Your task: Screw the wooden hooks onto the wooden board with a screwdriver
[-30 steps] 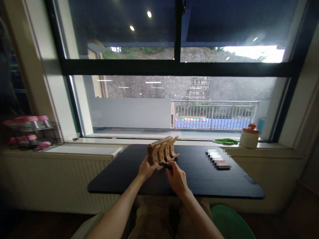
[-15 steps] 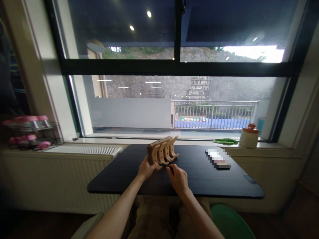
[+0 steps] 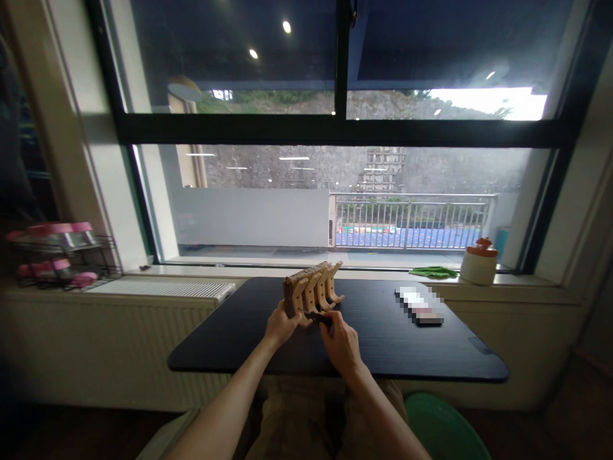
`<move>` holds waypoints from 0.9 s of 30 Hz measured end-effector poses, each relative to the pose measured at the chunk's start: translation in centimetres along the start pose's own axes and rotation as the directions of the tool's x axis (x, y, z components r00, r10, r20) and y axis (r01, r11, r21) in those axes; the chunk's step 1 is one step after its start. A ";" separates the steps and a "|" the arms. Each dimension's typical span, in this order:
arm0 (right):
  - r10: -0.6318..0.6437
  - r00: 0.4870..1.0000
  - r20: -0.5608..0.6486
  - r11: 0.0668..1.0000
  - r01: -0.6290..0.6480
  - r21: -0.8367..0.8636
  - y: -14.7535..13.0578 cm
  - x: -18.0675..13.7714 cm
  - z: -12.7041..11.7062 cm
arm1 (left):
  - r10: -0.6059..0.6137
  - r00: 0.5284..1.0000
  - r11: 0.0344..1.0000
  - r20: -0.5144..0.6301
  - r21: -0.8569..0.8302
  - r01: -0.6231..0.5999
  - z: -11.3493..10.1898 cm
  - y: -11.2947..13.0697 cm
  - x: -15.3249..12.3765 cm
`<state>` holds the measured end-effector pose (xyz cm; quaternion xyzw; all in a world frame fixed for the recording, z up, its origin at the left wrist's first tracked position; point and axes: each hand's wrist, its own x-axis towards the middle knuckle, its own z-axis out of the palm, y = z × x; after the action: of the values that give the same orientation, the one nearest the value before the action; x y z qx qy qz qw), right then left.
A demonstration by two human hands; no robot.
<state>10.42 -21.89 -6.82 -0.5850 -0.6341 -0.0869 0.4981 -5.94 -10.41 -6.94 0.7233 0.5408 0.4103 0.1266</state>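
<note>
A wooden rack with several hook-shaped pegs (image 3: 311, 291) stands on its edge on the black table (image 3: 383, 338). My left hand (image 3: 280, 324) grips the rack's near left end and holds it upright. My right hand (image 3: 341, 345) is closed around a small dark tool (image 3: 318, 317), whose tip points at the foot of the nearest peg. The tool's shape is too small to make out.
A flat blurred-out object (image 3: 420, 305) lies on the table to the right. On the windowsill stand a white jar with an orange lid (image 3: 479, 262) and something green (image 3: 433, 273). A wire rack with pink items (image 3: 57, 255) sits at the left. A green stool (image 3: 445, 428) is below right.
My right hand dipped toward the table half a second ago and has come back up, bringing the dark tool to the rack's nearest peg again. The left hand and rack stayed put.
</note>
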 end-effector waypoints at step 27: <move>-0.115 0.993 0.007 0.991 0.114 0.072 -0.7 0.2 -0.8 | -0.017 1.000 1.000 -0.001 0.000 0.017 -0.3 0.7 -0.2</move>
<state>10.35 -22.51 -5.92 -0.5300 -0.6720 -0.0893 0.5095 -5.72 -10.94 -6.42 0.7184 0.5470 0.4098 0.1299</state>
